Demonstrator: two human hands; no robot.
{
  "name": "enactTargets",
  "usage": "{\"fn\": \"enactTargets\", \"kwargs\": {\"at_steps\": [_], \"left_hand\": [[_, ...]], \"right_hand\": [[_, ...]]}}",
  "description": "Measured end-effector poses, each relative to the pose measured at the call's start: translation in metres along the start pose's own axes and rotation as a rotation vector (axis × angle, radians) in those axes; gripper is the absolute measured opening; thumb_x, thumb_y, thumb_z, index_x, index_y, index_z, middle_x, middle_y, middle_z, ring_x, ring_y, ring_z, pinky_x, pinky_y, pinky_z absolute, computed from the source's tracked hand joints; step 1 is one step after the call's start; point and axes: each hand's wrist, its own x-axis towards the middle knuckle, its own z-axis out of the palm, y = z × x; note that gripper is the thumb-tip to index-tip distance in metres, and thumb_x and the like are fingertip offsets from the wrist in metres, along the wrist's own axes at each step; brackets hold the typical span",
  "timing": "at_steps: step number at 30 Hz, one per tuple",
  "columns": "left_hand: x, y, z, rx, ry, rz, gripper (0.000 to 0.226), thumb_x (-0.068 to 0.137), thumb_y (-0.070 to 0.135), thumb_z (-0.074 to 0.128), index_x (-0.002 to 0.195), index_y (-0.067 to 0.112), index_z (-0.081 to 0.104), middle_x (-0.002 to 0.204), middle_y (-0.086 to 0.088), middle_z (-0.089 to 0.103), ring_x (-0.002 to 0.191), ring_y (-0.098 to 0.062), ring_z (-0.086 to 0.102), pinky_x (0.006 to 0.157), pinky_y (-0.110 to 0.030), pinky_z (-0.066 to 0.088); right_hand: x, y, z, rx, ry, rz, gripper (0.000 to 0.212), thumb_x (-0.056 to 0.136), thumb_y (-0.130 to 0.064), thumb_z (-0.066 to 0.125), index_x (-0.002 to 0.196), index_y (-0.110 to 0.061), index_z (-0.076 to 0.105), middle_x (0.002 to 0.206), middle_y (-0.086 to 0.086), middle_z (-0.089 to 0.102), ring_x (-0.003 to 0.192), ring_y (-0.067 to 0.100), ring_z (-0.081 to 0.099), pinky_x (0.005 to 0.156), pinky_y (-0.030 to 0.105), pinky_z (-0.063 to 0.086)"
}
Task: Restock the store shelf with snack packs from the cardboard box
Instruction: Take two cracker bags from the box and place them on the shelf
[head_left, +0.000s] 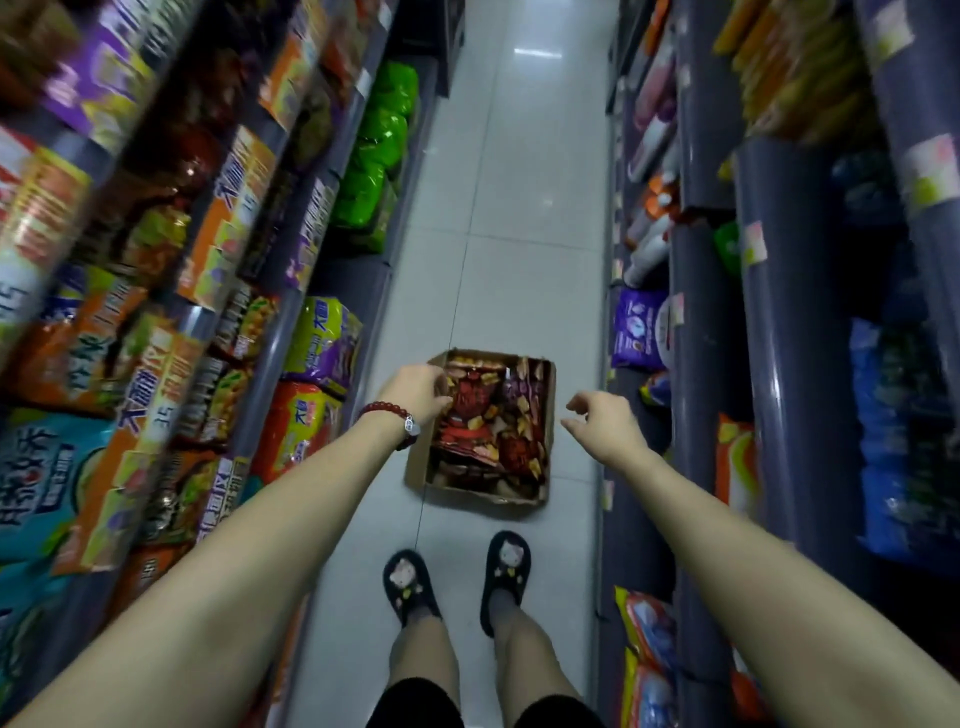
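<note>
An open cardboard box (480, 499) sits on the tiled aisle floor ahead of my feet, filled with several red snack packs (488, 431). My left hand (418, 392), with a red bead bracelet on the wrist, reaches over the box's left edge and its fingers curl onto the top red pack (470, 402). Just right of the box hovers my right hand (602, 421), fingers loosely bent and holding nothing. The store shelf (270, 364) on my left is packed with colourful snack bags.
Dark shelving (696, 364) lines the right side with bottles and bags. My two feet in dark slippers (457, 582) stand just behind the box. White floor tiles (519, 208) run down the narrow aisle beyond the box.
</note>
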Motion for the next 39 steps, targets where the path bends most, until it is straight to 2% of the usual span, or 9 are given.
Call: {"fn": "enactTargets", "kwargs": {"at_steps": [3, 8, 12, 15, 18, 23, 29, 34, 39], "left_hand": [[0.021, -0.014, 0.023, -0.002, -0.024, 0.003, 0.019, 0.087, 0.023, 0.062, 0.099, 0.009, 0.067, 0.102, -0.011, 0.069, 0.099, -0.028, 0.062, 0.082, -0.032, 0.047], [0.066, -0.048, 0.081, 0.007, -0.076, -0.004, 0.023, 0.089, 0.025, 0.060, 0.102, 0.008, 0.066, 0.105, -0.011, 0.068, 0.101, -0.028, 0.060, 0.079, -0.031, 0.044], [0.109, -0.081, 0.148, -0.007, -0.072, -0.017, 0.020, 0.088, 0.025, 0.060, 0.096, 0.008, 0.066, 0.101, -0.012, 0.069, 0.098, -0.028, 0.061, 0.074, -0.028, 0.041], [0.139, -0.106, 0.206, -0.022, -0.072, -0.049, 0.021, 0.089, 0.026, 0.060, 0.097, 0.009, 0.067, 0.101, -0.010, 0.069, 0.097, -0.026, 0.061, 0.077, -0.029, 0.044], [0.171, -0.129, 0.263, -0.048, -0.080, -0.044, 0.019, 0.088, 0.028, 0.061, 0.095, 0.012, 0.068, 0.100, -0.008, 0.070, 0.095, -0.025, 0.062, 0.077, -0.030, 0.045], [0.217, -0.159, 0.336, -0.119, -0.084, -0.004, 0.018, 0.086, 0.030, 0.062, 0.095, 0.016, 0.068, 0.101, -0.004, 0.068, 0.097, -0.023, 0.061, 0.080, -0.030, 0.047], [0.251, -0.191, 0.373, -0.251, -0.071, 0.036, 0.028, 0.084, 0.034, 0.066, 0.107, 0.017, 0.068, 0.113, -0.003, 0.066, 0.104, -0.020, 0.059, 0.089, -0.031, 0.048], [0.260, -0.220, 0.383, -0.338, -0.101, 0.064, 0.032, 0.082, 0.039, 0.068, 0.109, 0.022, 0.067, 0.113, 0.001, 0.065, 0.103, -0.014, 0.056, 0.089, -0.031, 0.049], [0.264, -0.240, 0.389, -0.352, -0.172, 0.116, 0.037, 0.074, 0.042, 0.073, 0.107, 0.027, 0.067, 0.119, 0.003, 0.063, 0.114, -0.014, 0.054, 0.096, -0.029, 0.047]], "right_hand": [[0.015, 0.009, 0.029, 0.039, 0.011, 0.035, 0.026, 0.090, -0.023, 0.064, 0.111, -0.008, 0.066, 0.111, 0.011, 0.068, 0.104, 0.027, 0.062, 0.088, 0.034, 0.049], [0.052, 0.038, 0.094, 0.099, 0.013, 0.092, 0.026, 0.090, -0.022, 0.064, 0.111, -0.007, 0.066, 0.110, 0.010, 0.069, 0.100, 0.025, 0.063, 0.083, 0.031, 0.048], [0.092, 0.077, 0.155, 0.194, 0.043, 0.154, 0.025, 0.090, -0.024, 0.066, 0.108, -0.008, 0.067, 0.104, 0.008, 0.070, 0.097, 0.022, 0.063, 0.082, 0.031, 0.049], [0.125, 0.114, 0.202, 0.210, 0.075, 0.175, 0.027, 0.089, -0.027, 0.066, 0.109, -0.009, 0.066, 0.105, 0.007, 0.069, 0.098, 0.021, 0.063, 0.085, 0.033, 0.051], [0.157, 0.150, 0.250, 0.200, 0.082, 0.180, 0.028, 0.089, -0.024, 0.067, 0.112, -0.008, 0.065, 0.107, 0.006, 0.068, 0.099, 0.020, 0.063, 0.084, 0.028, 0.049], [0.197, 0.189, 0.320, 0.221, 0.083, 0.204, 0.045, 0.089, -0.021, 0.066, 0.130, -0.007, 0.055, 0.122, 0.010, 0.063, 0.114, 0.025, 0.058, 0.100, 0.036, 0.047], [0.213, 0.205, 0.381, 0.375, 0.245, 0.268, 0.055, 0.090, -0.021, 0.065, 0.140, -0.012, 0.045, 0.135, 0.006, 0.051, 0.127, 0.020, 0.047, 0.109, 0.032, 0.037], [0.206, 0.214, 0.405, 0.482, 0.423, 0.231, 0.047, 0.090, -0.020, 0.065, 0.135, -0.015, 0.051, 0.130, -0.001, 0.053, 0.121, 0.010, 0.049, 0.105, 0.026, 0.039], [0.199, 0.227, 0.421, 0.490, 0.550, 0.227, 0.040, 0.089, -0.020, 0.067, 0.127, -0.014, 0.057, 0.121, -0.002, 0.059, 0.114, 0.012, 0.056, 0.102, 0.036, 0.047]]}}
